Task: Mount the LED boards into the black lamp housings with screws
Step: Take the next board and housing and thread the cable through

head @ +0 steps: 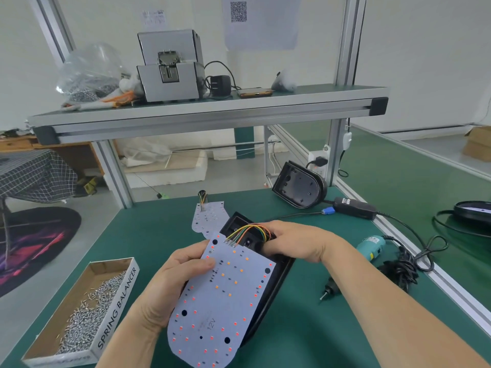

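Pinching the board (225, 296) at lower centre, the left hand (170, 282) could trap its wires (249, 230) if it seats crooked in the housing (283, 272) that the right hand (295, 243) grips with curled fingers.

Screw box (79, 312) left of LED board (225, 296)

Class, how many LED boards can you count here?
2: the near board in the left hand, over a housing; the far board flat on the mat behind it. Others may be hidden.
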Demonstrator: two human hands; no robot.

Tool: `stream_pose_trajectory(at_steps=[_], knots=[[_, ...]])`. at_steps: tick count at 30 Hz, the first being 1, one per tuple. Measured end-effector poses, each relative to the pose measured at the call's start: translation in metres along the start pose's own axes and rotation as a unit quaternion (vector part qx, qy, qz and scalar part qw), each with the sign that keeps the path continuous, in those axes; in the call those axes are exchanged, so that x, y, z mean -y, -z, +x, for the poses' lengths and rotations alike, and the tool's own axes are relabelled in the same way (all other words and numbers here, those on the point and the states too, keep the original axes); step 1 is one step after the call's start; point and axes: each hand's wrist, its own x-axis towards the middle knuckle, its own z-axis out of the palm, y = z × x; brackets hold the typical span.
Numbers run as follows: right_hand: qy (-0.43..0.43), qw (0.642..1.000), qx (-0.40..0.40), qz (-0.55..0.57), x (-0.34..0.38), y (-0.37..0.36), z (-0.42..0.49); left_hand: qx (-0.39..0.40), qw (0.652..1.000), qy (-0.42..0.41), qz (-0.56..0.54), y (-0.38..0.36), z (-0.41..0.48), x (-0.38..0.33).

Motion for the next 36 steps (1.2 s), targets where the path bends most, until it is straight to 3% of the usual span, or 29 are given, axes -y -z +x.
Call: stream_pose_trajectory(at_steps=[2, 5, 10, 14, 21, 24, 29, 31, 34, 35, 36], knots=[[-0.001, 0.995, 0.031, 0.091, -0.008, 0.001, -0.003, -0.009, 1.000, 0.001, -0.002, 0.000, -0.001, 0.000], [0.014, 0.947, 0.047, 0.318, -0.015, 0.000, -0.008, -0.061, 0.998, -0.008, -0.027, 0.002, -0.002, 0.002], [0.026, 0.903, -0.073, 0.423, -0.016, -0.023, 0.004, -0.080, 0.994, -0.041, -0.063, -0.008, 0.001, 0.004], [0.024, 0.907, -0.189, 0.375, -0.015, -0.034, 0.008, -0.094, 0.993, -0.044, -0.058, -0.004, -0.002, 0.008], [-0.019, 0.888, -0.295, 0.351, -0.006, -0.042, 0.006, -0.090, 0.993, -0.050, -0.060, -0.004, -0.002, 0.008], [-0.082, 0.905, -0.394, 0.136, -0.015, -0.045, 0.008, -0.088, 0.993, -0.058, -0.052, -0.006, -0.004, -0.002], [-0.131, 0.905, -0.350, 0.203, -0.025, -0.046, 0.011, -0.093, 0.994, -0.059, -0.022, -0.013, -0.002, -0.012], [-0.066, 0.890, -0.412, 0.183, -0.025, -0.045, 0.007, -0.110, 0.992, -0.058, -0.030, -0.014, -0.001, -0.009], [0.144, 0.781, -0.603, 0.071, -0.019, -0.049, -0.013, -0.134, 0.988, -0.058, -0.039, -0.010, 0.001, 0.000], [0.201, 0.753, -0.626, 0.006, -0.013, -0.050, -0.021, -0.137, 0.988, -0.054, -0.036, -0.009, 0.002, 0.002], [0.241, 0.750, -0.613, -0.066, -0.007, -0.051, -0.026, -0.137, 0.989, -0.052, -0.031, -0.009, 0.003, 0.005]])
